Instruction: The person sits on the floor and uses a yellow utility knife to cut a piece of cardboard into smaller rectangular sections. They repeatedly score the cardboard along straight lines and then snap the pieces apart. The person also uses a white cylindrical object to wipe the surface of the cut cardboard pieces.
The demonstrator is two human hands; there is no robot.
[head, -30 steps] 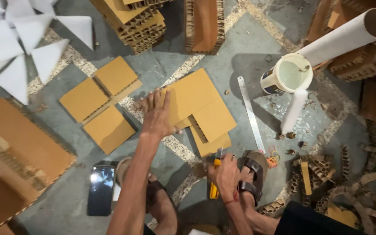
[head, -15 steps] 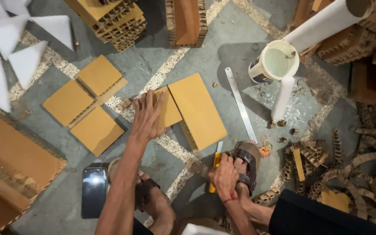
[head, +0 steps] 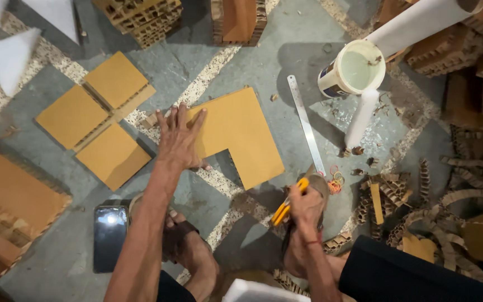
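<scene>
Presently, in the head view, the only view supplied, the person squats on a grey floor (head: 286, 45) with work laid out ahead. The left hand (head: 179, 140) lies flat, fingers (head: 166, 120) spread apart, pressing on the near-left edge of an L-shaped cardboard piece (head: 241, 134) that rests on the floor at centre frame. The right hand (head: 307, 204) sits low beside the person's sandalled foot, fingers curled tight around a yellow utility knife (head: 286, 204); the blade end is too small to make out. By my judgement the step in hand is steadying the cardboard piece ahead of marking or cutting, and the next move calls for bringing the knife up to the sheet and, most likely, setting the steel ruler (head: 306, 124) against it as a guide, since the ruler lies just beside the sheet's right edge, not on it. Count of items: one L-shaped piece; three square cardboard panels (head: 74, 117) grouped to the left on a cross-shaped base; one ruler; one knife; one white tub of pale glue (head: 353, 70) with one white tube (head: 415, 22) leaning above it; one phone (head: 110, 237), screen up, by the left knee; several rubber bands (head: 336, 180) near the right foot. Corrugated offcuts (head: 415, 196) litter the right side, too many and too tangled to count.
</scene>
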